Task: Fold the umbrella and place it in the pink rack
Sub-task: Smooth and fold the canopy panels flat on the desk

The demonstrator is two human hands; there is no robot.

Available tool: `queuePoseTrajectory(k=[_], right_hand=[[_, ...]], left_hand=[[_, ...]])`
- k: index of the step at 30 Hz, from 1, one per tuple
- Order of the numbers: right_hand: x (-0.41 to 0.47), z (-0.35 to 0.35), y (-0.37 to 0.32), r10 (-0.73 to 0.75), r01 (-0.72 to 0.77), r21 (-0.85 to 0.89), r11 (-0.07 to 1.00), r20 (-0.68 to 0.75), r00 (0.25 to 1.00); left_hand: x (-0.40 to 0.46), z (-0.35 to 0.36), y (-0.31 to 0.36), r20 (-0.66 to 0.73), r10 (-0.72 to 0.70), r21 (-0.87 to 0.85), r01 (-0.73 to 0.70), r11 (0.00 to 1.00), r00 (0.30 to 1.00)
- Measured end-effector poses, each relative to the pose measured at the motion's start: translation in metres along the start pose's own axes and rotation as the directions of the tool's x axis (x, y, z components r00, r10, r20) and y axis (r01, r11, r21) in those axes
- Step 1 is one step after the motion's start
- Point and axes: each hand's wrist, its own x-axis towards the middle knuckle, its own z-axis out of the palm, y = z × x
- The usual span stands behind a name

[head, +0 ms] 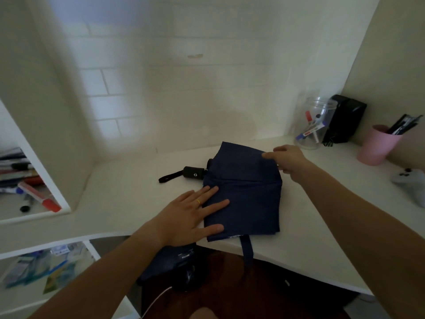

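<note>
A navy blue collapsed umbrella (247, 192) lies flat on the white desk (128, 192), its black handle (193, 172) with a wrist loop pointing left. Its closing strap (247, 248) hangs over the desk's front edge. My left hand (192, 217) lies flat with fingers spread, pressing the canopy's left edge. My right hand (286, 161) pinches the fabric at the canopy's far right corner. A pink cup-shaped holder (376, 146) with dark pens in it stands at the far right of the desk.
A clear jar (315, 124) with markers and a black box (346, 118) stand at the back right. A grey game controller (411, 183) lies at the right edge. Left shelves (34, 180) hold pens and papers. A navy pouch (170, 261) sits below the desk edge.
</note>
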Motion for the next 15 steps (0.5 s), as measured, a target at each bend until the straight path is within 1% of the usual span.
queuePoseTrajectory(k=[3,6,8,10,12,13,15], right_hand=[[0.002,-0.003,-0.013,-0.085,0.09,0.108,0.99,-0.042,0.995],[-0.009,-0.011,-0.019,-0.216,0.23,0.115,0.966,-0.124,0.969],[-0.022,-0.016,-0.019,-0.327,0.338,0.054,0.94,-0.154,0.933],[-0.037,-0.022,-0.015,-0.45,0.443,-0.08,0.893,-0.184,0.874],[-0.052,-0.027,-0.009,-0.544,0.509,-0.204,0.836,-0.193,0.816],[-0.059,-0.03,-0.007,-0.576,0.531,-0.239,0.813,-0.192,0.795],[-0.074,-0.033,-0.002,-0.616,0.571,-0.244,0.784,-0.188,0.765]], left_hand=[[0.0,-0.002,0.0,0.016,0.002,0.017,-0.002,1.0,1.0],[0.001,-0.005,0.001,0.024,-0.001,0.043,0.0,0.999,1.0],[0.001,-0.007,0.004,0.03,-0.003,0.052,0.002,0.999,1.0],[0.0,-0.01,0.007,0.037,-0.014,0.059,0.012,0.998,0.999],[0.001,-0.012,0.01,0.044,-0.029,0.072,0.026,0.997,0.999],[0.0,-0.013,0.011,0.034,-0.035,0.083,0.032,0.996,0.999],[-0.001,-0.015,0.016,-0.009,-0.04,0.104,0.041,0.994,0.999]])
